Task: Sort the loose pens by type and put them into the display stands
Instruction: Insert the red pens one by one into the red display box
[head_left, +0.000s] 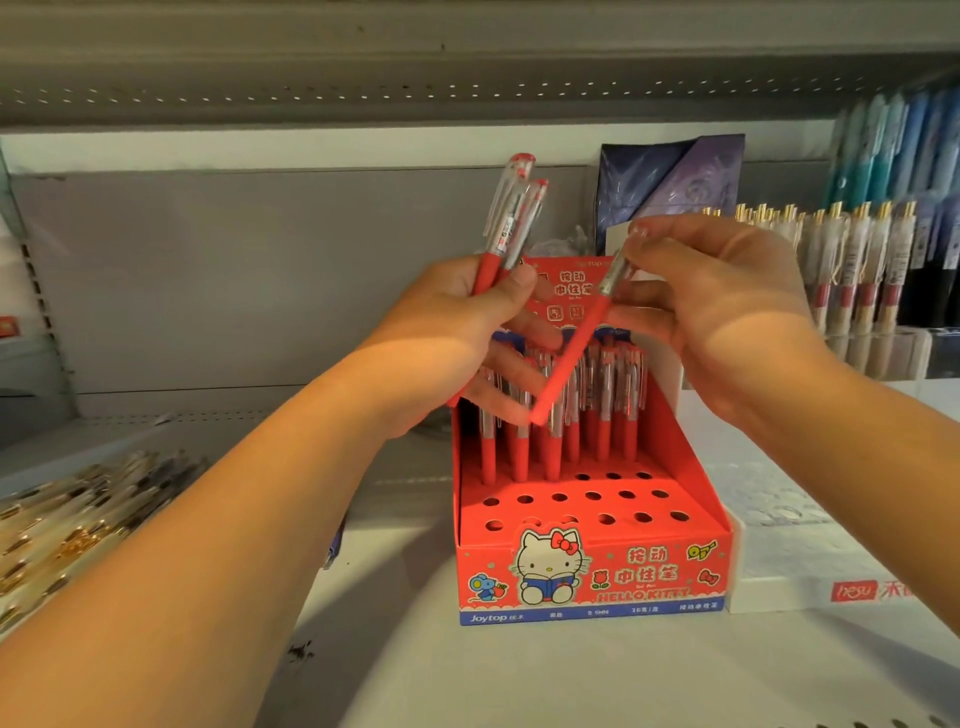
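My left hand (467, 322) is wrapped round a small bunch of red-barrelled pens w/ clear caps (511, 223), tops pointing up. My right hand (717, 306) pinches a single red pen w/ a clear top (574, 348) by its upper end. It's tilted diag, lower tip down by my left fingers. Both hands are over the red cardboard Hello Kitty display stand (592, 577) on the white shelf (519, 675). Matching standing pens (608, 415) fill its back rows, w/ round holes in front. A loose pile of gold-trimmed pens (67, 519) lies far left.

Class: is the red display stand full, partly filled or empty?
Partly filled: red pens stand in the back rows of the red display stand, while the holes in its front rows are empty.
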